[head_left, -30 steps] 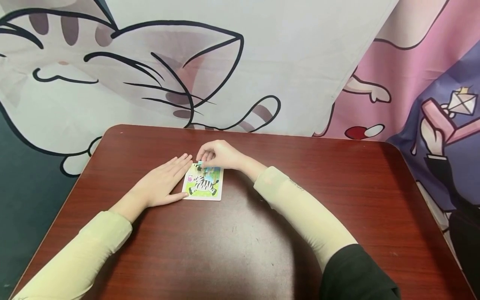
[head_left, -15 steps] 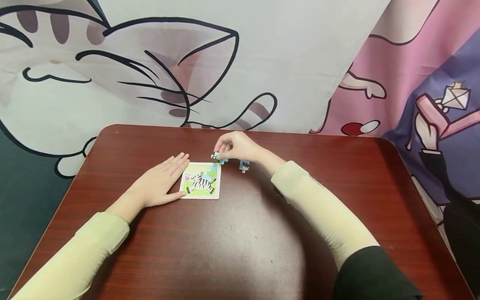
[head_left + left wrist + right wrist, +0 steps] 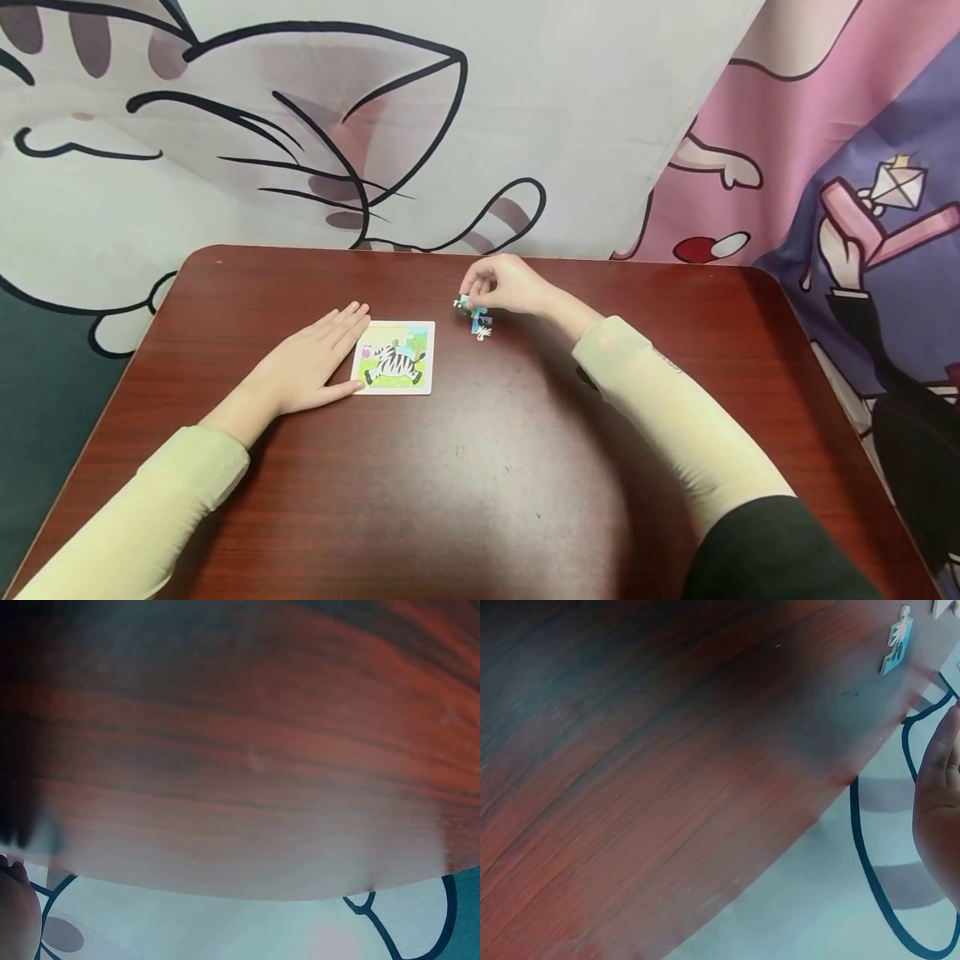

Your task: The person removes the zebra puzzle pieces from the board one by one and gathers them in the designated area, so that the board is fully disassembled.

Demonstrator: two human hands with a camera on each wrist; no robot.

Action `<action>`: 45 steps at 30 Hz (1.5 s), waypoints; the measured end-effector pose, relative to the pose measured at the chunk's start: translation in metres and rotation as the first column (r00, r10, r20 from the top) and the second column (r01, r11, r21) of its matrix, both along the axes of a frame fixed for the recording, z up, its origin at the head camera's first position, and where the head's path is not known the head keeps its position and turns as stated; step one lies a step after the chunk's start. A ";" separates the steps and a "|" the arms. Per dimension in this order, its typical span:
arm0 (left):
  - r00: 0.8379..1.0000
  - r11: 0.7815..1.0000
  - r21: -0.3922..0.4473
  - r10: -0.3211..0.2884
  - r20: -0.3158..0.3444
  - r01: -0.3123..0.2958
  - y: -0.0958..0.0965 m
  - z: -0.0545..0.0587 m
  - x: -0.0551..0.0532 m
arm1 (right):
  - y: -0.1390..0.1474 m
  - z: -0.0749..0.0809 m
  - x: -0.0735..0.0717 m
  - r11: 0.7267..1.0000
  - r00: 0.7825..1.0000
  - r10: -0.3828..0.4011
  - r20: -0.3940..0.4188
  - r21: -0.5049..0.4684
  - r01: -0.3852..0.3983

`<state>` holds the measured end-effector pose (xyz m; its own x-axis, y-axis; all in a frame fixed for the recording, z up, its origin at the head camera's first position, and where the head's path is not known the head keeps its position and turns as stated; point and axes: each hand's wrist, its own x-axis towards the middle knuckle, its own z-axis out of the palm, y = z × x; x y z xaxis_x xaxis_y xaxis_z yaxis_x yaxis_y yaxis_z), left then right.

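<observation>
A square puzzle board (image 3: 395,367) with a zebra picture and a white border lies flat on the table. My left hand (image 3: 303,367) rests open along its left edge, thumb at the lower corner and fingertips by the upper one. To the right, my right hand (image 3: 510,287) pinches a small blue-green puzzle piece (image 3: 464,303) between thumb and fingers, just above the table. Below it lies another puzzle piece (image 3: 482,327), partly overlapped by the held one. The right wrist view shows that loose piece (image 3: 898,645) near its top right corner.
The brown wooden table (image 3: 480,483) has a rounded far edge. Behind it hangs a white cloth (image 3: 600,108) with a cartoon cat, and a pink and purple one (image 3: 795,167) at the right. A dark shape (image 3: 907,467) stands beyond the right table edge.
My right hand has moved right from the board's top edge, carrying the puzzle piece over to the loose one. The left hand stays at the board, and the head view has shifted slightly.
</observation>
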<state>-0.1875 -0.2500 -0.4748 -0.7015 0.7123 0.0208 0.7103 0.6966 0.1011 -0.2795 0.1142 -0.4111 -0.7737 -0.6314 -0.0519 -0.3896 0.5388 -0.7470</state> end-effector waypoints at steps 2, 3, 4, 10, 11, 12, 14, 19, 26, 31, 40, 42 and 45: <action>1.000 1.000 0.001 0.000 0.000 0.000 0.000 0.001 0.000 | 0.003 0.001 0.001 1.000 1.000 0.003 0.007 -0.004 -0.003; 1.000 1.000 0.002 -0.001 0.000 0.001 0.000 0.001 0.000 | 0.005 0.002 0.001 1.000 1.000 0.003 0.013 -0.005 -0.003; 1.000 1.000 0.004 -0.003 0.000 0.003 0.000 0.001 0.000 | 0.007 0.002 0.001 1.000 1.000 0.004 0.016 -0.005 -0.004; 1.000 1.000 0.003 -0.006 -0.007 0.006 0.000 0.002 0.001 | 0.016 0.002 0.004 1.000 1.000 -0.003 0.026 0.013 0.003; 1.000 1.000 0.001 -0.007 -0.009 0.007 0.000 0.002 0.001 | 0.019 0.001 0.005 1.000 1.000 -0.006 0.028 0.017 0.005; 1.000 1.000 0.000 -0.006 -0.009 0.006 0.000 0.002 0.001 | 0.021 0.001 0.005 1.000 0.999 -0.008 0.031 0.019 0.008; 1.000 1.000 -0.002 -0.004 -0.007 0.004 0.000 0.002 0.001 | 0.026 0.000 0.006 1.000 0.999 -0.013 0.035 0.021 0.013; 1.000 1.000 -0.008 0.002 -0.002 -0.002 0.001 0.002 0.000 | 0.041 -0.002 0.007 0.999 0.999 -0.031 0.044 0.028 0.029; 1.000 1.000 -0.006 -0.005 -0.016 0.004 0.000 0.001 0.000 | 0.059 -0.008 0.010 0.996 0.998 -0.037 0.045 0.079 0.034; 0.999 1.000 0.009 -0.008 -0.035 0.008 -0.001 0.001 0.000 | 0.071 -0.015 0.012 0.995 0.998 -0.030 0.061 0.099 0.024; 1.000 1.000 0.002 -0.009 -0.017 0.009 0.000 0.001 0.000 | 0.076 -0.027 0.015 0.993 0.997 -0.063 0.051 0.099 0.058; 1.000 1.000 0.004 -0.012 -0.017 0.012 0.000 0.001 0.000 | 0.075 -0.030 0.016 0.991 0.997 -0.071 0.027 0.116 0.067; 1.000 1.000 0.010 -0.014 -0.025 0.014 0.000 0.001 0.000 | 0.075 -0.032 0.016 0.988 0.997 -0.079 0.004 0.131 0.078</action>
<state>-0.1874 -0.2502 -0.4735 -0.6904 0.7220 0.0456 0.7226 0.6853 0.0905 -0.2633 0.1889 -0.4433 -0.8197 -0.5562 -0.1371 -0.3361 0.6608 -0.6711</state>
